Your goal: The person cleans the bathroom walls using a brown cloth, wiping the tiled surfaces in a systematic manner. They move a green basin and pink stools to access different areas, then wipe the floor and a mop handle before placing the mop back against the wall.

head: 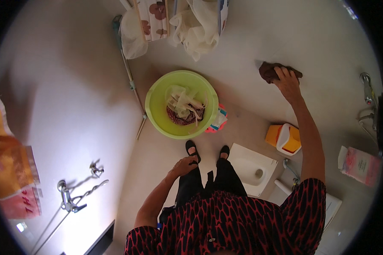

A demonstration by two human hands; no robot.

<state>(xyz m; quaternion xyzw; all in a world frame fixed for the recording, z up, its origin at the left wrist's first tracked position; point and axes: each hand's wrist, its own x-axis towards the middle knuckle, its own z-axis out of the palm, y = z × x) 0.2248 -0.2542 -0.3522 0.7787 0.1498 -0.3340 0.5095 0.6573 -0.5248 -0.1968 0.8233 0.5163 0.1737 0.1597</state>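
My right hand (288,86) is stretched out to the right with a dark brown cloth (268,72) under its fingers, flat against the pale wall (319,47). My left hand (182,165) hangs in front of my black trousers (189,188), just above one black shoe (190,147). Something small and dark shows at its fingertips; whether it is held or is part of the clothing behind is unclear. Ahead of my feet stands a light green plastic basin (156,119) with a patterned fabric (178,120) and a sheer pale fabric (178,95) in it.
A squat toilet (242,159) lies right of my feet, near a yellow-and-white bin (282,138). A pole (127,68) leans at the left wall. Folded holders with cream netting (199,35) hang ahead. Chrome taps (65,196) and a right-hand wall fixture (367,89) stick out.
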